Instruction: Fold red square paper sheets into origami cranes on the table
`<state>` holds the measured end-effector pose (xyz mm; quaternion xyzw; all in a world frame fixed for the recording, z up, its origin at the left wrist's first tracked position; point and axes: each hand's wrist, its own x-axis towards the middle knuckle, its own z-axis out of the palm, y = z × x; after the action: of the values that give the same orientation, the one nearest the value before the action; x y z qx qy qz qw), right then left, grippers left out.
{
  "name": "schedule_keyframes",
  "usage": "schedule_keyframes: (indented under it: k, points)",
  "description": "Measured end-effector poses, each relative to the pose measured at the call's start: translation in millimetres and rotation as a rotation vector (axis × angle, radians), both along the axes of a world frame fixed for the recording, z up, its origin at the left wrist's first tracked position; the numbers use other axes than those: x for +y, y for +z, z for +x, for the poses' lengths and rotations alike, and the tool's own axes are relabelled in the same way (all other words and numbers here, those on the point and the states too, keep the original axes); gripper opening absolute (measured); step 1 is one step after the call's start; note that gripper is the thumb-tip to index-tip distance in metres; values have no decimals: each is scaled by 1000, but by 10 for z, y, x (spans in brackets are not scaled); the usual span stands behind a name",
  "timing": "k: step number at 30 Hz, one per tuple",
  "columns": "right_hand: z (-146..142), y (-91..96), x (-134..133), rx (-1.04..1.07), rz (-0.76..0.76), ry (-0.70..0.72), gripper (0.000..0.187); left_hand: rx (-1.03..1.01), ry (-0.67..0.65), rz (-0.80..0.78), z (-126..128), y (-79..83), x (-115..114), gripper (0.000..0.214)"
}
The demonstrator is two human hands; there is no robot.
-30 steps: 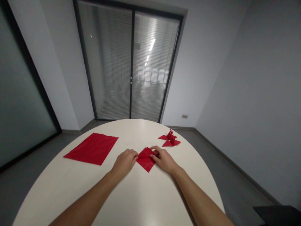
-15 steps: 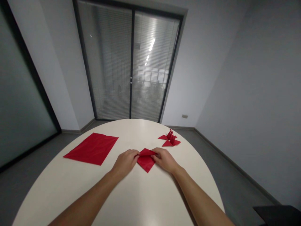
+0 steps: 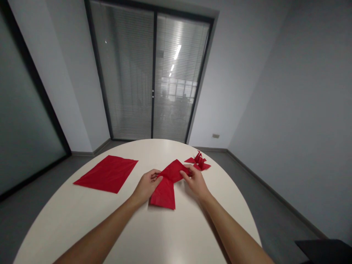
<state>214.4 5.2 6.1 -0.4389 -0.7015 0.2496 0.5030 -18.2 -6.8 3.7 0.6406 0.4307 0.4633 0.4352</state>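
A partly folded sheet of red paper (image 3: 165,192) is held between my two hands over the middle of the table. One flap slopes up to a peak on the far side, and another part hangs toward me, with a crease between them. My left hand (image 3: 147,185) pinches the paper's left side between thumb and fingers. On the right edge of the raised flap, my right hand (image 3: 194,179) has its thumb on top and fingers behind. The fingertips behind the paper are partly hidden.
The round white table (image 3: 132,234) carries a flat red paper square (image 3: 107,174) at the left and a folded red paper crane (image 3: 200,162) at the far right, just beyond my right hand. A dark object (image 3: 324,251) is at the lower right.
The small folded diamond has been opened out into a larger shape, its far flap raised and its near part spread. My right hand has moved slightly right and up, covering part of the crane.
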Motion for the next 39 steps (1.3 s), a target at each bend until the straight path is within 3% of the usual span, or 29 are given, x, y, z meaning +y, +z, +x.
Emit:
schedule_keyframes:
  k: [6, 13, 21, 24, 28, 33, 39]
  points:
    - [38, -39, 57, 126, -128, 97, 36, -20, -123, -188, -106, 70, 31, 33]
    - [66, -38, 10, 109, -323, 279, 35, 120, -132, -118, -191, 51, 54, 28]
    - [85, -66, 25, 80, -445, 288, 38, 269, 28, -60, -191, -90, 127, 17]
    - [91, -59, 10, 83, -467, 317, 35, 309, 29, -7, -212, -108, 145, 15]
    - [100, -38, -18, 55, -439, 350, 26, 403, -13, 113, -241, -95, 120, 18]
    - [118, -25, -19, -85, -317, 320, 16, 696, 3, 217, -243, -26, 45, 24]
    - [138, 0, -11, -252, -137, 286, 26, 822, -109, 389, -184, 82, -56, 33]
